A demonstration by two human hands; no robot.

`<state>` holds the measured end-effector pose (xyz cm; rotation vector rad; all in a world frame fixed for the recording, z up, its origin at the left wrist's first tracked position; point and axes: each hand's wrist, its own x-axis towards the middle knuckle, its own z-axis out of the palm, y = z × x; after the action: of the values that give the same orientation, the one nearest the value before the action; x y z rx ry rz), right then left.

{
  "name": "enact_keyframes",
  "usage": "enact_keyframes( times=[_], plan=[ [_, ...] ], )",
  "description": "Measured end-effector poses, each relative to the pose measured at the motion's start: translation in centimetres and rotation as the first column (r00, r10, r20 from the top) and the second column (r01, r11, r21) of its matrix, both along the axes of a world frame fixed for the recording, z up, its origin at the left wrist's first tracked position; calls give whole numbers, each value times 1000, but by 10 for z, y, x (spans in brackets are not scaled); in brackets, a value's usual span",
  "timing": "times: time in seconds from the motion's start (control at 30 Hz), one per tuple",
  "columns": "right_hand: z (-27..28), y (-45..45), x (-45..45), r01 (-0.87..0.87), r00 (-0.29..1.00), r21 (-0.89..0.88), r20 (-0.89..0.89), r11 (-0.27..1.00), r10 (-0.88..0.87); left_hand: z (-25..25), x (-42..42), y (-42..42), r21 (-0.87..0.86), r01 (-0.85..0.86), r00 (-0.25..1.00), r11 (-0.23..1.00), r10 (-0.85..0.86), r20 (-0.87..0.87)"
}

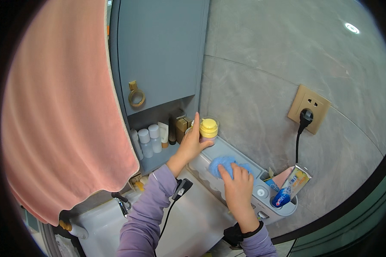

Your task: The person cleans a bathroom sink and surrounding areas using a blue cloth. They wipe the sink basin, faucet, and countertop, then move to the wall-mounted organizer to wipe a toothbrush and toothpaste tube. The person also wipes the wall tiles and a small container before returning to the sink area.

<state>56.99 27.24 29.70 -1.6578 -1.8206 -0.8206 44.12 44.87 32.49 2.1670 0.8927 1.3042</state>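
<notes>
My left hand (189,143) is at a stacked jar with yellow lids (209,128), in the corner beside the wall cabinet. Its index finger points up along the jar's left side, and the thumb lies across the jar's lower front. The other fingers are hidden. Under the curled fingers of my right hand (239,189) is a fluffy blue cloth (223,163), pressed onto the top of a pale grey toiletry holder (236,151). A toothpaste tube (283,196) and a second, upright packet (298,178) stand in the holder's near end.
A grey-blue cabinet (160,54) has an open lower shelf with small bottles (149,141). A pink cloth (67,112) hangs at left. Below lies a white basin (193,218) with a tap (123,205). A black plug (305,119) sits in the wall socket (308,109), its cord running down behind the holder.
</notes>
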Motion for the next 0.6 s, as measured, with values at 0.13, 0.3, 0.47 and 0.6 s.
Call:
enact_keyframes(
  times=[0.13,0.3,0.47,0.6],
  plan=[
    [-4,3,0,9,1000,19,-4,1000,-8,-6,-22,18,77,-3,996,997,10,-87],
    [-8,4,-5,-138,981,226,-105,964,165,7,-36,20,246,-114,993,962,117,4],
    [-17,-9,-21,-357,930,354,47,865,365,9,-42,15,169,-151,986,974,136,99],
    [-40,7,-25,-162,987,160,14,974,162,0,-37,14,-30,52,996,998,-50,70]
  ],
)
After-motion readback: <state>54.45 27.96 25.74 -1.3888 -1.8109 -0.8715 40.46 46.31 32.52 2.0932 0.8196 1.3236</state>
